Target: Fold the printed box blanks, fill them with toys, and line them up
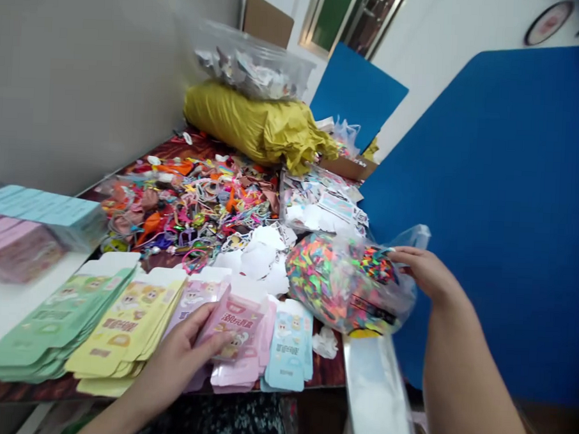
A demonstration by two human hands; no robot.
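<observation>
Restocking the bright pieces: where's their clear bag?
Head view: the clear plastic bag sits at the right edge of the table, under the right hand, beside the pale blue box blanks.

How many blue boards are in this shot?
2: a large blue board to the right of the person's right hand, and a smaller blue board behind the yellow plastic bag. Others may be hidden.

Two bare hands are on record: left hand [175, 359] and right hand [426, 271]. Left forearm [118, 414] and right forearm [469, 378] are bare and rounded. Dark speckled fabric [218, 422] at the lower edge may be clothing; this is unconfirmed.
</observation>
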